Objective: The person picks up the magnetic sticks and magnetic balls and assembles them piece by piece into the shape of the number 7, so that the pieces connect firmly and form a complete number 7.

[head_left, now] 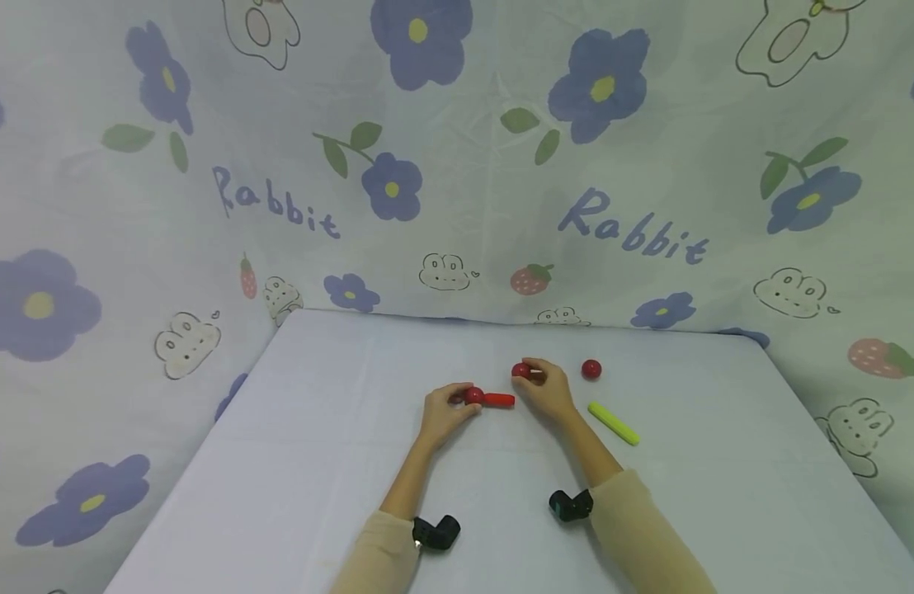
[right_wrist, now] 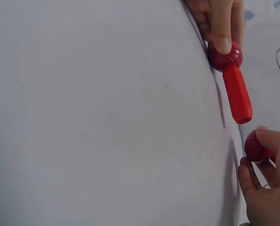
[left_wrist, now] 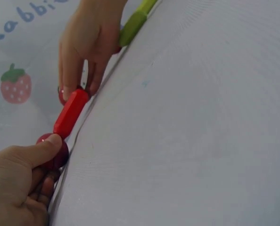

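My left hand (head_left: 444,415) pinches a dark red ball (head_left: 474,396) between thumb and fingers. A short red stick (head_left: 499,400) adjoins that ball and points right, toward the other hand; its flat end shows in the right wrist view. To the right, my right hand (head_left: 549,394) holds a second red ball (head_left: 520,371) between thumb and fingertips, apart from the free end of the stick. The right wrist view shows this second ball (right_wrist: 256,147) partly covered by the thumb, with a bit of red behind it that I cannot make out.
A third red ball (head_left: 591,369) lies on the white table (head_left: 338,462) beyond the right hand. Nearer, beside the right forearm, lies a yellow-green stick (head_left: 614,423). A patterned cloth (head_left: 457,223) hangs behind the table and along its sides.
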A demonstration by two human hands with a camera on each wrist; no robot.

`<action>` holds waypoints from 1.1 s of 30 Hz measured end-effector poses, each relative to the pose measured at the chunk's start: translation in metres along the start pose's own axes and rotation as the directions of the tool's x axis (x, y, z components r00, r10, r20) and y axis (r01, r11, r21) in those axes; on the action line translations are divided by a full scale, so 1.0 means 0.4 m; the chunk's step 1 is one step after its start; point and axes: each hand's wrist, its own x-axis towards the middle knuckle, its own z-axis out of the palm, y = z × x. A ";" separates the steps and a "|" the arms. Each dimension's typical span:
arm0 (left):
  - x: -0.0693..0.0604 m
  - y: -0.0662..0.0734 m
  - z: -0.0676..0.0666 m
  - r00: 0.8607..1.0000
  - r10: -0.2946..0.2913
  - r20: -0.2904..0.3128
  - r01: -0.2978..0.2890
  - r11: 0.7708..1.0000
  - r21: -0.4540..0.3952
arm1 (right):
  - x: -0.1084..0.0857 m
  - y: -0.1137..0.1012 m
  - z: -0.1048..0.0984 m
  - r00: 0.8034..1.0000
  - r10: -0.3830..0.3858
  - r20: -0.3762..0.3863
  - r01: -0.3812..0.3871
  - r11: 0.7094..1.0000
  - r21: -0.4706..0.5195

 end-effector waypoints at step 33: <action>-0.002 0.005 -0.004 0.999 0.044 -0.005 -0.044 0.999 0.006 | -0.151 -0.068 -0.028 0.996 -0.078 0.040 0.070 0.983 0.170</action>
